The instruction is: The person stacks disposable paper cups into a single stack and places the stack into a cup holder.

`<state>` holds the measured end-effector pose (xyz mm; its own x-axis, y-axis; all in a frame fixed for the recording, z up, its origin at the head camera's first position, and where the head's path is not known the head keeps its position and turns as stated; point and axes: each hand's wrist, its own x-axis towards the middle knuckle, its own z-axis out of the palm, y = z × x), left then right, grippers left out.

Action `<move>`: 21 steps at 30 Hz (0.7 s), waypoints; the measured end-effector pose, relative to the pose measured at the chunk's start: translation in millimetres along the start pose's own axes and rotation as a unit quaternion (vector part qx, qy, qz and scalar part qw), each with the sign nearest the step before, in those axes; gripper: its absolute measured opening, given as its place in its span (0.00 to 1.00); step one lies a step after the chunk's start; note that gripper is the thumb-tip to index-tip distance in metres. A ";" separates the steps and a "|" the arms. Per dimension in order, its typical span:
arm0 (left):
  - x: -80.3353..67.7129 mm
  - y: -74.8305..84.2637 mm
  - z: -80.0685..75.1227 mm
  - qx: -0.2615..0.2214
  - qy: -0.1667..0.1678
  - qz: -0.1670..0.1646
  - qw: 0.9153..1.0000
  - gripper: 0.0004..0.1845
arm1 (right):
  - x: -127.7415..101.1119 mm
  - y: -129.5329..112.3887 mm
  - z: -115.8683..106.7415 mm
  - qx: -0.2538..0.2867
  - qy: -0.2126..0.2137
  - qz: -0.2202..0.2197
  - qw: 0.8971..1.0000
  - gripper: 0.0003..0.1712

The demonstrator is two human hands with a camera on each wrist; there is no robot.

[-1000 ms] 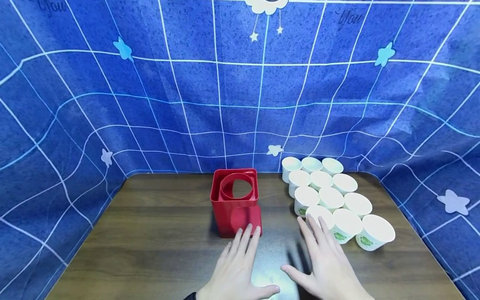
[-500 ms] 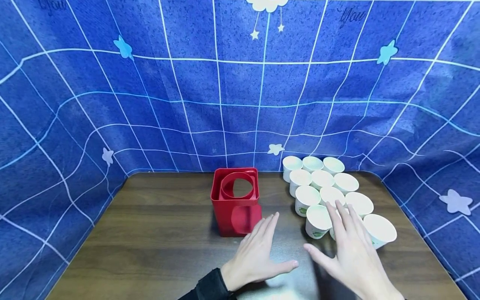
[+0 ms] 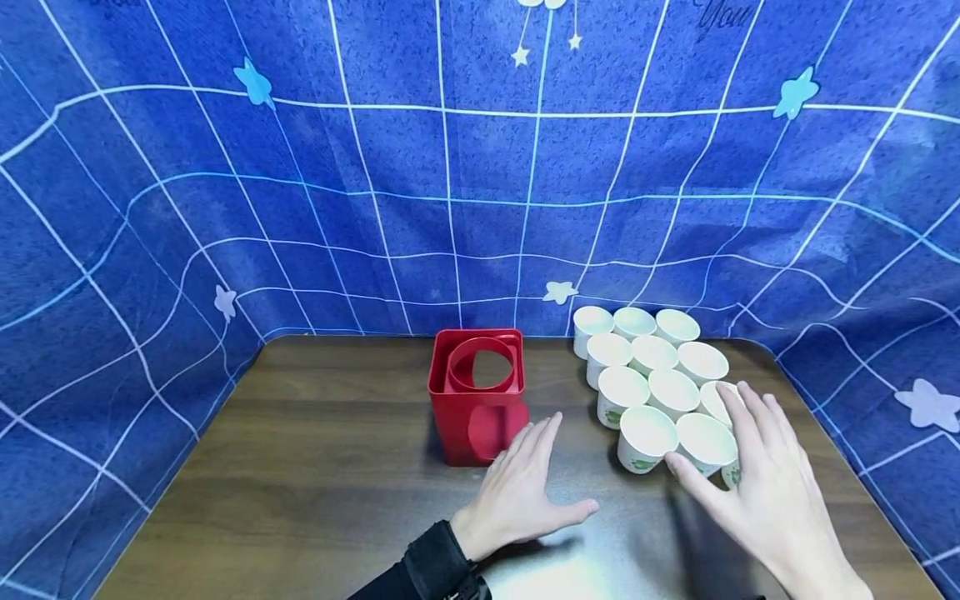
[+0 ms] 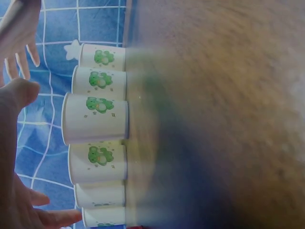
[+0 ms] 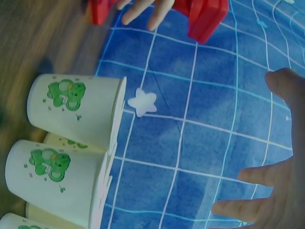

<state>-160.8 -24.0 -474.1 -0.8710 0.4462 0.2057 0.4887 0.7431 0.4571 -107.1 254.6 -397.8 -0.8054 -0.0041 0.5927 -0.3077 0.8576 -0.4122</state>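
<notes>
Near the front edge of the wooden table [image 3: 300, 467], both hands were spread wide and held nothing. The right hand [image 3: 757, 492] hovered with straight fingers [image 3: 750, 412] over the nearest cups of a cluster, its thumb just beside the cup at the front of the group; whether the fingertips actually touched a rim could not be told. The left hand [image 3: 521, 492] lay flat and low over the table, fingers straight and together, pointing toward the red box [image 3: 477, 406] and stopping just short of it; a dark sleeve [image 3: 438, 562] covered the wrist.

The white paper cups [image 3: 651, 379] stood upright, mouths up, packed rim to rim in rows toward the table's back right corner, a placement that appeared to keep each one within the right hand's reach. The red box stood alone at the middle of the table toward the back edge, a round opening in its top and another in its near side, well apart from the cups.

Each cup carried a green cartoon figure [image 4: 99, 104] with small green specks, seen clearly from both wrist views; no lettering on the cups could be read. On the blue grid-patterned backdrop [image 3: 300, 208], printed with pale stars, a faint cursive word resembling "You" [image 3: 714, 12] showed near the top.
</notes>
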 end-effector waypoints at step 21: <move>38.2 29.6 23.9 -0.174 0.007 -0.010 0.985 0.48 | -0.6 19.0 -19.7 -0.007 0.044 0.020 0.999 0.51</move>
<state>-178.4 26.9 -473.4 -0.8816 0.4252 0.2048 0.4271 0.5340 0.7297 -102.4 281.1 -392.4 -0.7686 0.0746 0.6354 -0.2691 0.8633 -0.4269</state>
